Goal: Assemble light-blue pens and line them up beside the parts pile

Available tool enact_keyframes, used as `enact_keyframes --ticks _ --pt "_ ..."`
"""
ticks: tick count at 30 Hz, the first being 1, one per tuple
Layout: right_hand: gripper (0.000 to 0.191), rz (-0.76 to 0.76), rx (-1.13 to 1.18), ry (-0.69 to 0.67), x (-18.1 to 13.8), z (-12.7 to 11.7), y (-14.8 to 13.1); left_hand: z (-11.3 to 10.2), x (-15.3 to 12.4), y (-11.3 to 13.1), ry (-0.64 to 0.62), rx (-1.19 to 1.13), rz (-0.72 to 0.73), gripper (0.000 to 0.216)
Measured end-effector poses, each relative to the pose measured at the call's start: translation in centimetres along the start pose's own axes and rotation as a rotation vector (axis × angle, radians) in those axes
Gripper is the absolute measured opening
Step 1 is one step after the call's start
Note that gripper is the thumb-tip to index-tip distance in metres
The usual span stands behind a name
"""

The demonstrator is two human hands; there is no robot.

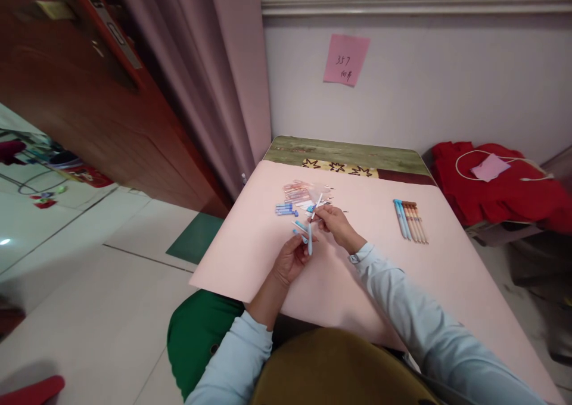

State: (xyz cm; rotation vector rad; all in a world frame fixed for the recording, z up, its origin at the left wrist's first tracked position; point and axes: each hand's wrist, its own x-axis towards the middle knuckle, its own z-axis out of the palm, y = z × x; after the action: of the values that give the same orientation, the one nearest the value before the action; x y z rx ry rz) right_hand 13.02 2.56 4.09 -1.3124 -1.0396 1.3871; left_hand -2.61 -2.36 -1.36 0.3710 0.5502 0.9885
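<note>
My left hand [289, 262] is closed on a light blue pen barrel [310, 241], which points up from the fingertips. My right hand [334, 221] pinches a slim white pen refill [317, 202] just above the barrel's top; I cannot make out whether the two touch. Close beyond my left fingers lie light blue pen parts [300, 229]. Past both hands is a pile of pinkish clear pen barrels [295, 192], with blue pen pieces [285, 209] at its left. White refills with dark tips partly show behind my right hand.
A row of finished-looking pens [411, 221], blue and brown-topped, lies at the right on the pink table cover [250, 232]. Beyond the table's right edge is red cloth [482, 196] with a cable. A wooden door [111, 95] and curtain stand at the left.
</note>
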Motion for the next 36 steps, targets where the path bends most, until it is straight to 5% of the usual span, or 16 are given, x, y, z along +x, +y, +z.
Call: enact_keyframes --ticks 17,23,36 --pt "0.027 0.117 -0.120 -0.279 -1.1 -0.7 0.3 0.2 -0.1 0.0 0.032 0.033 -0.024 0.028" --pt "0.047 0.004 -0.062 -0.124 -1.1 -0.9 0.4 0.2 -0.1 0.0 0.026 0.047 -0.029 0.028" --pt "0.039 -0.004 -0.084 -0.076 -3.5 -0.6 1.0 0.4 -0.2 0.0 0.049 0.037 -0.042 0.027"
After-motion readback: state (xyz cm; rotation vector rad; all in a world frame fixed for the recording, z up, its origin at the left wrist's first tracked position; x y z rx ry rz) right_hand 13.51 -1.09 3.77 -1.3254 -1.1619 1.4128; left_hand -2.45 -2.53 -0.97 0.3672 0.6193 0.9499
